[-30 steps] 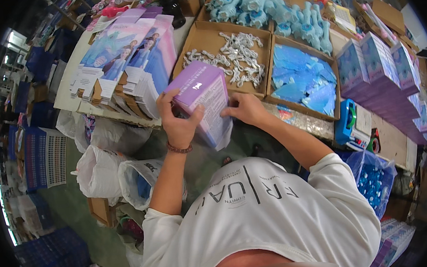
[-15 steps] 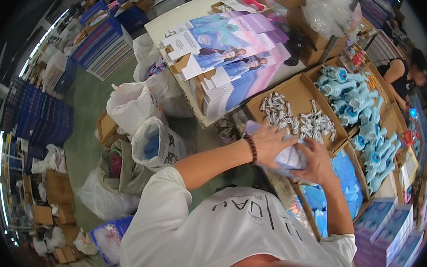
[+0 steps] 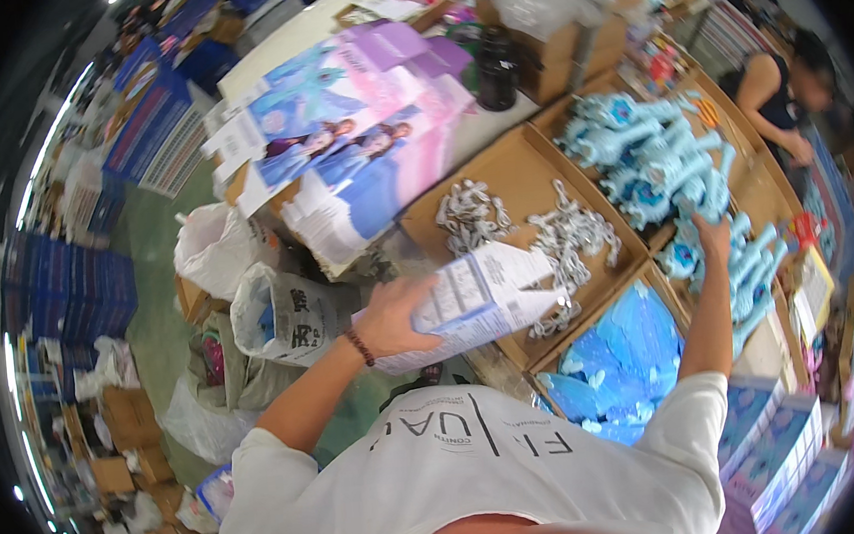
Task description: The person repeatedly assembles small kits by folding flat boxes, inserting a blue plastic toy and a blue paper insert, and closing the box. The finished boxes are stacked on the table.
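My left hand [image 3: 397,316] is closed round a white and lilac carton [image 3: 475,298]. Loose white flaps stand out at the carton's right end, over the charging cables. Reaching out to the right, my right hand [image 3: 711,236] is among light-blue plastic toys [image 3: 655,164] with rod-like handles and dark blue centres. Its fingers close on the end of one toy, though they are partly hidden. Coiled white cables [image 3: 575,235] lie in a cardboard tray [image 3: 433,211] beyond the carton. Shiny blue wing-shaped pieces [image 3: 620,357] fill the tray nearer to me.
Flat printed cartons [image 3: 356,132] are stacked on the table at the upper left. White sacks [image 3: 286,318] stand on the floor left of me. Finished-looking boxes [image 3: 777,450] are piled at the lower right. Another person [image 3: 774,89] works at the far right.
Both hands were on the carton; now only my left holds it, further left, with its flaps spread. My right hand has let go and moved right to the light-blue toys. The view has shifted.
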`<action>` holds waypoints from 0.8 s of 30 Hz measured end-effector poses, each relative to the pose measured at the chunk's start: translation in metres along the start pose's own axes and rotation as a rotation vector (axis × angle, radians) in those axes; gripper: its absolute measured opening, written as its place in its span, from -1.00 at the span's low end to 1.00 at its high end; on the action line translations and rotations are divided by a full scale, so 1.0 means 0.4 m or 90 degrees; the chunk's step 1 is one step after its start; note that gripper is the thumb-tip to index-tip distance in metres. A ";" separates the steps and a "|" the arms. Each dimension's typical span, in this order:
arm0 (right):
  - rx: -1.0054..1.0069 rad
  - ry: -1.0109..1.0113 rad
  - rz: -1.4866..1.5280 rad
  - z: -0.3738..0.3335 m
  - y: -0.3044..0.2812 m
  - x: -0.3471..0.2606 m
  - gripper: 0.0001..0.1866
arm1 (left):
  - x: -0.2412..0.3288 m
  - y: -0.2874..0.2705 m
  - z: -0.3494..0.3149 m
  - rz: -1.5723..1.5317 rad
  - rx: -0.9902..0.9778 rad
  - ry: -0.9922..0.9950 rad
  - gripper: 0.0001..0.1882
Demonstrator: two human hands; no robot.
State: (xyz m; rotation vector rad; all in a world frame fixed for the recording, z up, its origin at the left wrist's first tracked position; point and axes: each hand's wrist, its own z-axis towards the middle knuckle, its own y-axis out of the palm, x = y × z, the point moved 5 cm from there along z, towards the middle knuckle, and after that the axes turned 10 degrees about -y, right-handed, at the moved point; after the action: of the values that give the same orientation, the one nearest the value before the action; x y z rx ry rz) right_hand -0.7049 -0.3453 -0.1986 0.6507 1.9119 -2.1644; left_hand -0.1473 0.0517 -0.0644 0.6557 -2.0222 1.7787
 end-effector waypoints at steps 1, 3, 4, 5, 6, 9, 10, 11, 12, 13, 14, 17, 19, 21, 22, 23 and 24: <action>0.005 -0.009 0.010 -0.008 -0.012 -0.013 0.07 | -0.001 -0.006 0.003 0.006 -0.005 -0.017 -0.08; 0.007 0.000 0.059 -0.033 -0.051 -0.048 0.04 | 0.001 -0.018 0.010 -0.044 -0.001 -0.020 -0.06; 0.029 0.033 0.181 -0.052 -0.069 -0.070 0.00 | -0.001 -0.024 0.010 -0.047 0.000 -0.024 -0.07; 0.068 0.079 0.289 -0.090 -0.097 -0.081 -0.04 | -0.002 -0.030 0.013 -0.052 0.008 -0.017 -0.08; 0.098 0.096 0.460 -0.141 -0.124 -0.094 -0.07 | -0.005 -0.034 0.015 -0.038 0.013 -0.014 -0.06; 0.297 0.073 0.855 -0.299 -0.169 -0.189 -0.19 | -0.012 -0.038 0.021 -0.071 0.003 0.050 -0.05; 0.279 0.036 0.929 -0.358 -0.187 -0.223 -0.21 | -0.017 -0.036 0.024 -0.078 -0.011 0.066 -0.06; 0.262 0.015 1.000 -0.412 -0.199 -0.261 -0.24 | -0.021 -0.036 0.027 -0.067 -0.012 0.088 -0.06; 0.232 0.039 0.996 -0.467 -0.210 -0.291 -0.28 | -0.028 -0.036 0.026 -0.055 -0.017 0.103 -0.06; 0.182 0.022 1.007 -0.520 -0.226 -0.323 -0.32 | -0.036 -0.036 0.021 -0.041 -0.022 0.113 -0.06; 0.143 0.056 0.953 -0.566 -0.233 -0.349 -0.34 | -0.043 -0.036 0.018 -0.024 -0.020 0.123 -0.05; 0.091 0.028 0.890 -0.717 -0.228 -0.438 -0.47 | -0.057 -0.037 -0.005 0.026 0.023 0.195 -0.04; 0.103 0.046 0.868 -0.825 -0.210 -0.481 -0.52 | -0.066 -0.038 -0.023 0.048 0.060 0.246 -0.05; 0.055 0.095 0.875 -0.922 -0.186 -0.512 -0.54 | -0.078 -0.036 -0.044 0.061 0.080 0.292 -0.05; 0.053 0.078 0.890 -0.969 -0.180 -0.531 -0.56 | -0.082 -0.034 -0.050 0.034 0.071 0.310 -0.06; 0.035 0.064 0.869 -1.013 -0.177 -0.544 -0.55 | -0.086 -0.032 -0.055 0.010 0.063 0.328 -0.06; 0.024 0.061 0.784 -1.050 -0.176 -0.551 -0.53 | -0.087 -0.028 -0.059 -0.013 0.053 0.345 -0.07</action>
State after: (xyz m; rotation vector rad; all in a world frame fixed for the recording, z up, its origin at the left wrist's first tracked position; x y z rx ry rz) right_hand -0.4534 0.0428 -0.0717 1.4362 0.9572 -1.3349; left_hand -0.1129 0.0778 -0.0714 0.1790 -1.5753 1.7930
